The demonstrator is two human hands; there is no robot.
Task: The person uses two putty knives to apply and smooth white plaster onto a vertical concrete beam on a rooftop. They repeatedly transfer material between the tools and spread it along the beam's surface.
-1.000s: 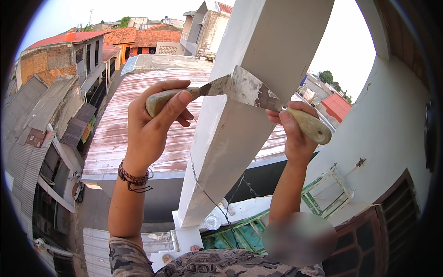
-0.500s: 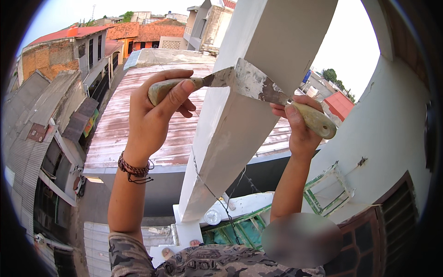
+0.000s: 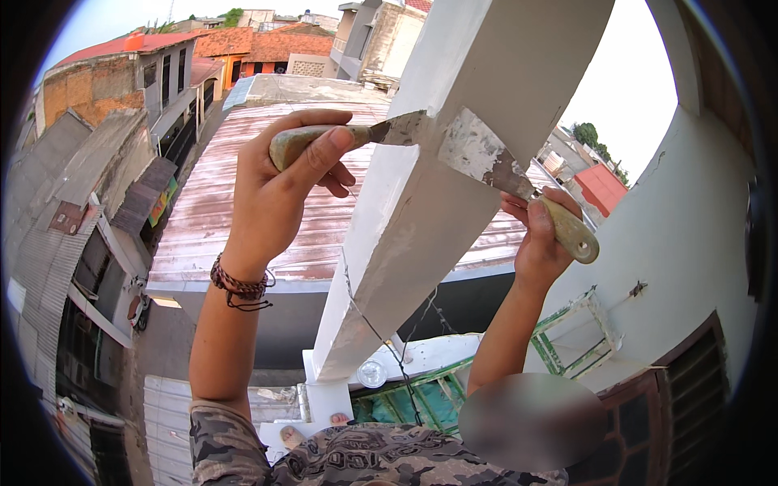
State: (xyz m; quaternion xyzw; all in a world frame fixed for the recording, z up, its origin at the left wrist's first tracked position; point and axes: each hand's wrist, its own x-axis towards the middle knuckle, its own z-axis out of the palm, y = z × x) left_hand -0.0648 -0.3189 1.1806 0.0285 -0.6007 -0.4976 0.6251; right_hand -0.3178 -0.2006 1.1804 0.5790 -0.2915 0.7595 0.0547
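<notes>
A pale square pillar (image 3: 405, 219) rises between my arms. My left hand (image 3: 279, 182) is closed round the worn handle of a putty knife (image 3: 403, 128), whose blade lies against the pillar's left face near the corner. In my right hand (image 3: 539, 239) is a second, wider putty knife (image 3: 478, 150), gripped by its pale handle with a hole at the end. White putty coats much of that wider blade, which is in front of the pillar's right face; whether it touches the pillar I cannot tell.
Below stand my feet (image 3: 292, 437) on a white ledge high above a street (image 3: 170, 348). A green-framed ladder-like piece (image 3: 438, 397), a clear plastic cup (image 3: 372, 373) and hanging wire (image 3: 377, 328) are near the pillar's base. A rusty metal roof (image 3: 211, 219) lies beyond.
The wider putty knife in my right hand has moved right and down, its blade now apart from the other blade. My left hand's knife stays at the pillar's left face.
</notes>
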